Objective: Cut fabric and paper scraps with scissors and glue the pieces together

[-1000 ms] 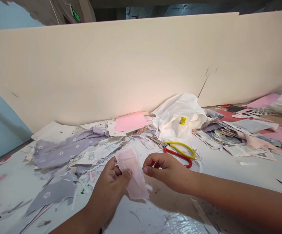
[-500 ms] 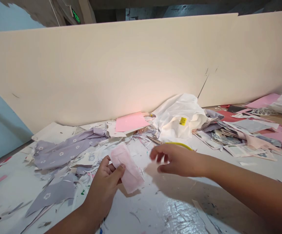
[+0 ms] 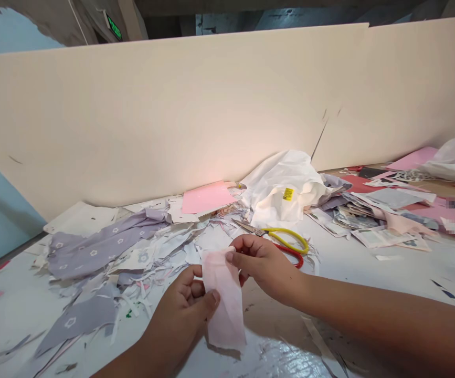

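Observation:
A thin pale pink strip of tissue-like paper (image 3: 224, 304) hangs upright between both my hands above the white table (image 3: 369, 273). My left hand (image 3: 183, 310) pinches its left edge with thumb and fingers closed. My right hand (image 3: 264, 262) pinches the strip's top right corner, fingers curled. Just behind my right hand lie scissors (image 3: 286, 242) with one yellow and one red handle loop, blades pointing left.
Heaps of paper scraps and lilac flower-print fabric (image 3: 101, 244) lie at the left. A pink sheet (image 3: 207, 197) and crumpled white plastic bag (image 3: 286, 191) with a yellow label rest against the tall beige board (image 3: 211, 105). More papers (image 3: 388, 218) spread to the right.
My right hand, which had let go and swung out toward the scissors, has come back and taken the strip's top corner. The strip now stands more upright, nearer me.

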Demonstrator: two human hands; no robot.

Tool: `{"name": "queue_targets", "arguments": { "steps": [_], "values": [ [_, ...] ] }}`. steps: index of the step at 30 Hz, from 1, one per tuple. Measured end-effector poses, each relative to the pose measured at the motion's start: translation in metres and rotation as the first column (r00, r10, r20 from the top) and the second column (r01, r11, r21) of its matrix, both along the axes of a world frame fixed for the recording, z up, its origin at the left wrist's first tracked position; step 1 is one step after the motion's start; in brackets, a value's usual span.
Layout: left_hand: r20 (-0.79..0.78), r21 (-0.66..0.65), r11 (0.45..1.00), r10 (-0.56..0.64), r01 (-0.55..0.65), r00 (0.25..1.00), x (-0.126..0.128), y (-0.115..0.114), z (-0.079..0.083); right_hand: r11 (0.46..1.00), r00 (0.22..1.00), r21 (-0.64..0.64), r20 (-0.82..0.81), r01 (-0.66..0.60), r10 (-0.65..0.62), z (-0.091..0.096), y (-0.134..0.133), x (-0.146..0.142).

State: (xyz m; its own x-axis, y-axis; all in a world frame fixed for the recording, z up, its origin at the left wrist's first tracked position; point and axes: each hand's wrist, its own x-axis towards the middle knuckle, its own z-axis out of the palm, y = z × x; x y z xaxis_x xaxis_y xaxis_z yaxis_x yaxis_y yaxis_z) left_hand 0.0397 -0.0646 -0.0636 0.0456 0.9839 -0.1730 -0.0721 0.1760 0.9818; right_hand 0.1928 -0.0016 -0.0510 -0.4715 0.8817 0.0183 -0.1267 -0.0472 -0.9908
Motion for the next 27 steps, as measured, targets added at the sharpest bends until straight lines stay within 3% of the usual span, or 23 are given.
{"name": "queue_targets", "arguments": {
  "steps": [3,8,12,15,18,20,24,27],
  "values": [
    [-0.096,0.008,0.999,0.049,-0.048,0.994,-0.001,0.002,0.0,0.997,0.997,0.005,-0.03,0.071,-0.071,-0.001,-0.002,0.0],
    [-0.115,0.018,0.999,0.047,-0.045,0.992,-0.002,0.002,-0.001,0.985,0.977,-0.011,-0.12,0.175,-0.175,-0.002,0.001,0.002],
    [-0.224,0.041,0.993,0.121,-0.115,0.967,-0.007,0.005,-0.002,0.981,0.963,-0.053,-0.185,0.189,-0.195,-0.001,0.005,0.005],
    [-0.219,0.084,0.98,0.192,-0.178,0.957,-0.011,0.009,-0.002,0.98,0.96,-0.041,-0.198,0.195,-0.2,-0.003,0.006,0.005],
    [-0.21,0.1,0.981,0.182,-0.164,0.961,-0.013,0.009,-0.002,0.981,0.957,-0.052,-0.215,0.188,-0.194,-0.002,0.009,0.008],
    [-0.241,0.103,0.984,0.167,-0.146,0.956,-0.015,0.008,-0.001,0.991,0.978,-0.069,-0.167,0.113,-0.123,0.002,0.013,0.013],
    [-0.288,0.094,0.98,0.198,-0.178,0.937,-0.015,0.006,0.004,0.975,0.971,-0.075,0.104,-0.208,0.216,0.011,0.023,0.028],
    [-0.201,0.083,0.97,0.243,-0.23,0.949,-0.012,0.006,0.006,0.97,0.953,-0.057,0.181,-0.234,0.241,0.011,0.026,0.032]
  ]
}}
